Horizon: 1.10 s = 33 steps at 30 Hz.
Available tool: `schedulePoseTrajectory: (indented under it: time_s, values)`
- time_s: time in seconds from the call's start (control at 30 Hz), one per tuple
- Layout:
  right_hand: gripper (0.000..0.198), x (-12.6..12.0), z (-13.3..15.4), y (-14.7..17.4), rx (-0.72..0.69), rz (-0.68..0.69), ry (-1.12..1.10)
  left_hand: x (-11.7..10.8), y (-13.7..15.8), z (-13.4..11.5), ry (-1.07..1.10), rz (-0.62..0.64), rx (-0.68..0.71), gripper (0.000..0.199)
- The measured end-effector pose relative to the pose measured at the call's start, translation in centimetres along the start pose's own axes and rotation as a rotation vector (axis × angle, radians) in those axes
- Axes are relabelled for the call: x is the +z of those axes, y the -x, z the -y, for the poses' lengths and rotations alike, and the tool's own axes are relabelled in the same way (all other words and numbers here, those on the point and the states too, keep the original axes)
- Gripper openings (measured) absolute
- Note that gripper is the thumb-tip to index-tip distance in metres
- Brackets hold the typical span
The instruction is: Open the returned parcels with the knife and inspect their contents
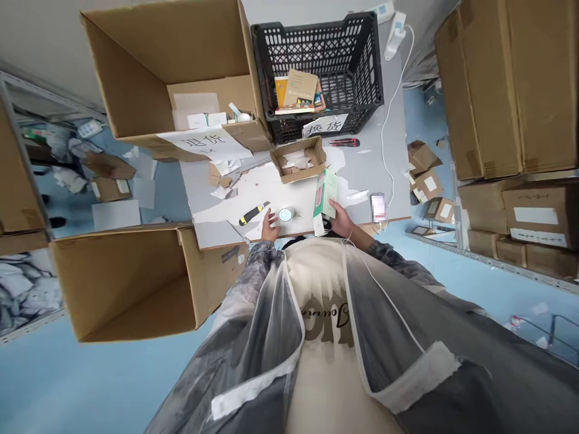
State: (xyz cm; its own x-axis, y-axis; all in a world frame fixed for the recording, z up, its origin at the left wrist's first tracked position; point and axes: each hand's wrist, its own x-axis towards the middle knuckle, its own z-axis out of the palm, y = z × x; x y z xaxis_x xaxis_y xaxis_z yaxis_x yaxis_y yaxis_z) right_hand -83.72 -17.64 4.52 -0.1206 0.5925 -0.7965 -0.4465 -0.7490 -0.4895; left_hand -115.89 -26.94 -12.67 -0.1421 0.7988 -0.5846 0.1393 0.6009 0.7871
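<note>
My right hand [342, 220] grips a green and white box [325, 196] near the table's front edge; the box's near end shows a dark interior. My left hand [270, 226] rests by the table edge with its fingers apart and nothing in them. Just right of it stands a small round white container [286, 214] with a pale bluish top. To its upper left lies a yellow and black utility knife [254, 213]. Beyond both hands sits a small open cardboard box [299, 160] with crumpled white paper inside.
A large open carton [174, 42] and a black plastic crate [319, 66] holding flat packages stand at the back. A red and black cutter [344, 143] and a phone [379, 208] with a cable lie on the right. Another open carton [131, 283] stands left, below the table.
</note>
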Motion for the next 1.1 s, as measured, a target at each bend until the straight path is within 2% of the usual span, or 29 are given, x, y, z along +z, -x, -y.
schedulePoseTrajectory:
  time_s: [0.13, 0.27, 0.37, 0.43, 0.5, 0.6, 0.67, 0.73, 0.83, 0.93, 1.03, 1.1]
  values:
    - [0.035, 0.3, 0.4, 1.9, -0.044, -0.021, -0.111, 1.1, -1.4, -0.8, -0.077, 0.103, 0.033, 0.128]
    - [0.04, -1.8, 0.5, 3.8, -0.024, -0.023, -0.138, 2.4, -2.6, -1.9, -0.1, 0.091, 0.145, 0.128]
    - [0.041, -3.6, -0.1, 3.6, 0.043, -0.031, -0.156, 3.0, -3.6, -2.4, -0.124, 0.055, 0.19, 0.107]
    - [0.037, -4.3, -0.8, 2.4, 0.09, -0.072, -0.168, 3.3, -4.3, -2.5, -0.128, 0.045, 0.197, 0.087]
    - [0.034, -4.2, -1.4, 0.5, 0.159, -0.126, -0.168, 3.4, -5.0, -2.5, -0.109, 0.047, 0.184, 0.076]
    - [0.038, -3.1, -2.0, -2.8, 0.264, -0.236, -0.171, 3.5, -5.6, -2.4, -0.08, 0.051, 0.169, 0.072]
    - [0.044, -2.0, -2.1, -4.8, 0.273, -0.29, -0.208, 3.5, -5.7, -2.3, -0.084, 0.048, 0.182, 0.07]
    - [0.052, -1.1, -2.0, -6.4, 0.233, -0.264, -0.261, 3.5, -5.8, -2.3, -0.099, 0.035, 0.194, 0.07]
    - [0.07, -0.4, -1.6, -7.7, 0.23, -0.115, -0.285, 3.5, -5.7, -2.5, -0.106, 0.027, 0.196, 0.071]
    - [0.077, -0.7, -1.7, -8.1, 0.266, -0.052, -0.182, 3.3, -5.3, -2.7, -0.076, 0.036, 0.19, 0.072]
    - [0.062, -1.2, -2.8, -8.0, 0.259, -0.11, 0.062, 2.9, -4.5, -2.7, -0.019, 0.03, 0.194, 0.072]
    - [0.05, -1.3, -4.0, -7.9, 0.198, -0.167, 0.28, 2.6, -3.8, -2.7, 0.023, 0.025, 0.198, 0.075]
